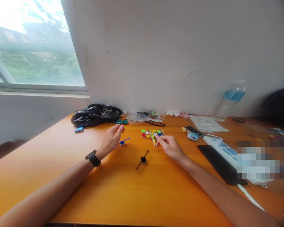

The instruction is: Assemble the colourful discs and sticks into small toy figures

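My left hand (113, 138), with a black watch on its wrist, hovers over the table with its fingers curled in. Anything inside them is hidden. Just right of it sits a blue spinner (122, 143) with a thin arrow pointer. My right hand (169, 145) has thumb and forefinger drawn together at the near edge of a cluster of coloured round spinner bases (147, 134) and yellow-green arrow pointers (152, 137). What the fingertips hold, if anything, I cannot make out. Between my hands, nearer me, is a black spinner (143, 160), its pointer smeared by motion.
At the back lie a black plastic bag (92, 115), clear plastic packets (134, 117) and a small blue packet (79, 130). To the right are a black phone (219, 164), a white power strip (223, 151), a round blue-white item (192, 136) and a water bottle (230, 102).
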The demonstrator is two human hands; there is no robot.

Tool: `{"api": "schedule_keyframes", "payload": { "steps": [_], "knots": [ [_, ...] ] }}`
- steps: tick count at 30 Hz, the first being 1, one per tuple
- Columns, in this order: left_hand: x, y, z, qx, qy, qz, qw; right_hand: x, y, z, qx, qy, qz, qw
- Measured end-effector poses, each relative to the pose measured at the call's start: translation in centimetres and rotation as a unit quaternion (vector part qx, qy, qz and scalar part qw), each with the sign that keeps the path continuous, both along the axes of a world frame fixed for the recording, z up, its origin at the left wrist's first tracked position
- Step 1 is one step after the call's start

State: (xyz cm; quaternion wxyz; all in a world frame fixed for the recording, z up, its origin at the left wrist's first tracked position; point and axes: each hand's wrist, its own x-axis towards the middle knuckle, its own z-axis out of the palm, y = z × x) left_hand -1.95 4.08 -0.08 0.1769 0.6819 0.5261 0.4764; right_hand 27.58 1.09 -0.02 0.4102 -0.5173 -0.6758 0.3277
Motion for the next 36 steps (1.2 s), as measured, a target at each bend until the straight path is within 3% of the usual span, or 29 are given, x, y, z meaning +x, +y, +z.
{"api": "schedule_keyframes", "payload": {
  "steps": [4,7,18,36],
  "knots": [
    [-0.3,0.1,-0.6,-0.079,0.093,-0.009,0.992,0.0,0.0,-0.2,-0.004,-0.007,0.005,1.0],
    [0.1,-0.3,-0.9,-0.087,0.135,-0.041,0.986,0.0,0.0,-0.3,-0.001,-0.009,0.014,1.0],
    [1.6,-1.9,-0.2,-0.089,0.098,-0.142,0.981,-0.4,-0.4,-0.5,-0.019,-0.033,0.044,0.998],
    [1.9,-2.3,-0.2,-0.101,0.119,-0.23,0.961,-1.0,-0.4,-1.9,0.015,-0.088,0.101,0.991]
  ]
}}
